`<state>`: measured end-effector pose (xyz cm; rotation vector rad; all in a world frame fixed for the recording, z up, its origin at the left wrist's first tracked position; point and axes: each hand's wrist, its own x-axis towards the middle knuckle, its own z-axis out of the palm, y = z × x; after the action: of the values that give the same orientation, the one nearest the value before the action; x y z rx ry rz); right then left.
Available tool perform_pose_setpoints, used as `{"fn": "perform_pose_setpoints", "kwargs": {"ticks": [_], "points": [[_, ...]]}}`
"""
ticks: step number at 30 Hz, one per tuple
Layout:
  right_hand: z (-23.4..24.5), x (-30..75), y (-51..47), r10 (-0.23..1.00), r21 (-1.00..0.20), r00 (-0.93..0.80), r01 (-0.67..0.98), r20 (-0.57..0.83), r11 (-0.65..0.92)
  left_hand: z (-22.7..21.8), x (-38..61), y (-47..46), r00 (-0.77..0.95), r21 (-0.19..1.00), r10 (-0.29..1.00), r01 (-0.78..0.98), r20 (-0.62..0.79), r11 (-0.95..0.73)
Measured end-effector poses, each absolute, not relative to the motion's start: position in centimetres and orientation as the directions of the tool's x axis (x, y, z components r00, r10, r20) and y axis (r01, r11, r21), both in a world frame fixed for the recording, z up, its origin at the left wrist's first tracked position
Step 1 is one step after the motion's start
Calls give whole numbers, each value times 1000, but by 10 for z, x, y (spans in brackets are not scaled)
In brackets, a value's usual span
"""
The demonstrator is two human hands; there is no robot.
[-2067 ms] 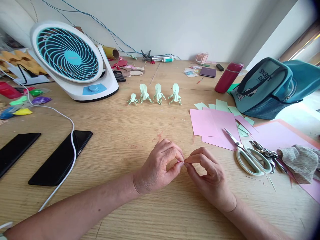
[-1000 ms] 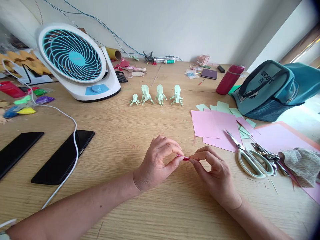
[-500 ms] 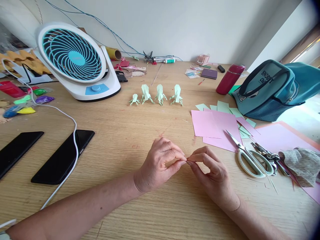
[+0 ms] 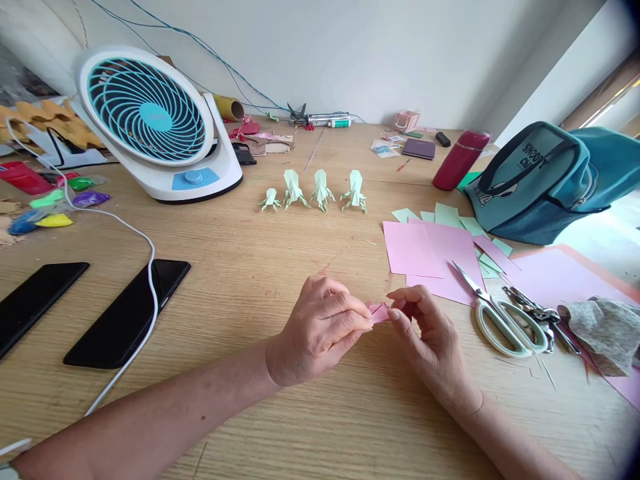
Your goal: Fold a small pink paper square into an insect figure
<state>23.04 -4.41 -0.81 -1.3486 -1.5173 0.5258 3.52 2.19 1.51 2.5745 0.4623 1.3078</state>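
My left hand pinches a small folded piece of pink paper between thumb and fingertips, low over the table. At the paper's right end, my right hand has its thumb and curled fingers against the edge. Two narrow pointed flaps stick up from the fold; the rest of the paper is hidden behind my left fingers. Beyond my hands, several light green folded paper figures stand in a row on the table.
Pink sheets and green paper pieces lie to the right, beside white-handled scissors. A teal backpack and red bottle stand behind. On the left are a fan, a black phone and a white cable.
The pink paper, hidden between my fingertips before, now shows. My right fingers have loosened from their tight pinch and shifted slightly right; my left hand stays nearly in place.
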Motion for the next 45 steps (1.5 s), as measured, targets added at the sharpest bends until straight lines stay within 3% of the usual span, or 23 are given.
{"fn": "perform_pose_setpoints", "kwargs": {"ticks": [4,9,11,14,18,21,23,27,32,45], "points": [[-12,230,-41,992,-980,83,180,97,81,17,32,22,615,172,230,154,754,-973],[-16,231,-36,995,-997,69,-20,72,73,16,31,21,650,46,119,127,750,-991],[-17,232,-35,992,-994,88,-62,90,95,15,32,21,665,47,125,135,737,-990],[-18,232,-34,984,-988,125,-79,126,136,11,33,21,663,162,235,171,711,-972],[-16,230,-36,977,-985,151,-57,152,162,8,36,21,607,505,475,138,637,-852],[-16,229,-40,975,-985,155,-31,161,168,7,40,20,607,806,682,113,408,-582],[-17,229,-42,972,-983,149,13,183,183,8,43,18,633,918,743,125,220,-378],[-20,228,-46,966,-966,124,152,227,208,7,47,16,632,958,770,157,88,-239],[-22,227,-46,952,-923,112,300,285,241,1,49,16,585,957,801,141,127,-255],[-22,226,-44,966,-906,80,373,247,200,-7,49,19,609,943,777,141,158,-302]]}}
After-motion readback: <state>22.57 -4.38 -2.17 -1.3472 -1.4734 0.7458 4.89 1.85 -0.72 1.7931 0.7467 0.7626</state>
